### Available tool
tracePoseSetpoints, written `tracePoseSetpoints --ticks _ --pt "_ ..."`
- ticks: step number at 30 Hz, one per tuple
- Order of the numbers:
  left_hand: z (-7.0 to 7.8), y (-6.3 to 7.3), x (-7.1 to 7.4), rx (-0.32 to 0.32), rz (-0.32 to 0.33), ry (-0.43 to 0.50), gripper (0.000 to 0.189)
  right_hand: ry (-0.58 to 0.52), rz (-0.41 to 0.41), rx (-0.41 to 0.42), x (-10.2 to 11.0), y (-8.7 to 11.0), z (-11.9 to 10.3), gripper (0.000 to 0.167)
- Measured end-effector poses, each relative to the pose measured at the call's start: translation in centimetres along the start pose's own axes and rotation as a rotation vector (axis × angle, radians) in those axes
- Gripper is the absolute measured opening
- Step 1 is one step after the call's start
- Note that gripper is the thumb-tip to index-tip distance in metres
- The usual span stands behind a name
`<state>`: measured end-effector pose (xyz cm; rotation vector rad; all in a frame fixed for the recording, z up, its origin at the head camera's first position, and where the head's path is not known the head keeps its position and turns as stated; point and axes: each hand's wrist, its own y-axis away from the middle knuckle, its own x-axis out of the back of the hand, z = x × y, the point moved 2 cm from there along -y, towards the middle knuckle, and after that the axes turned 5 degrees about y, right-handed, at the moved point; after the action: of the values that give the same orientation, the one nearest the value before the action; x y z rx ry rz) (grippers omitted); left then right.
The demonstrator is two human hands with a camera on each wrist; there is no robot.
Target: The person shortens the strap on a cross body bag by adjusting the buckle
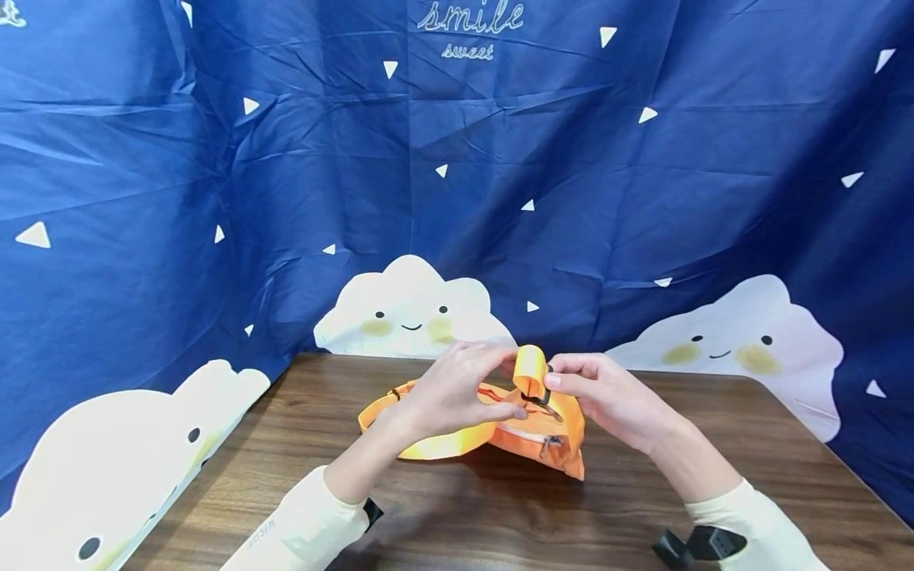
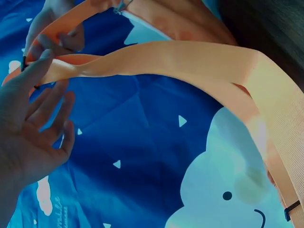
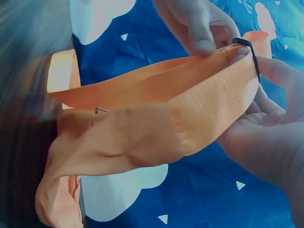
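An orange waist bag (image 1: 524, 449) with a zipper lies on the table, its wide webbing strap (image 1: 450, 446) looping out to the left. Above the bag, my right hand (image 1: 614, 396) pinches the strap beside a black slider (image 3: 257, 64). A short strap loop (image 1: 530, 366) stands up out of the slider between the hands. My left hand (image 1: 453, 392) holds the strap from the other side, between thumb and forefinger, its other fingers loosely bent in the left wrist view. Another black slider (image 2: 291, 211) sits further along the strap.
The brown wood-grain table (image 1: 457, 523) extends under both forearms. Behind it hangs a blue cloth (image 1: 471, 222) with white triangles and smiling clouds, which also covers the left side. Black wrist bands (image 1: 716, 543) sit over the cream sleeves (image 1: 303, 519).
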<state>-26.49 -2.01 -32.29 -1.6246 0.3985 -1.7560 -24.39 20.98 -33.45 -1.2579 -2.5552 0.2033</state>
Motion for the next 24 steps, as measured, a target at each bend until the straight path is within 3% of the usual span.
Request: tracePoseSetpoints --ticks 7,16,20,24 --pt "-0.3 0.1 -0.4 0.032 -0.085 -0.068 0.053 -0.217 -0.023 0.087 0.5 0.5 -0.7 0.030" --pt "-1.1 0.5 -0.7 0.106 -0.154 -0.158 0.047 -0.388 -0.020 0.184 1.3 0.5 -1.1 0.036" --pt "-1.3 0.6 -0.9 0.109 -0.193 -0.182 0.045 -0.388 -0.008 0.181 1.4 0.5 -0.9 0.035" --pt "-1.4 0.8 -0.9 0.141 -0.247 -0.199 0.049 -0.277 0.030 0.135 1.2 0.3 -0.7 0.030"
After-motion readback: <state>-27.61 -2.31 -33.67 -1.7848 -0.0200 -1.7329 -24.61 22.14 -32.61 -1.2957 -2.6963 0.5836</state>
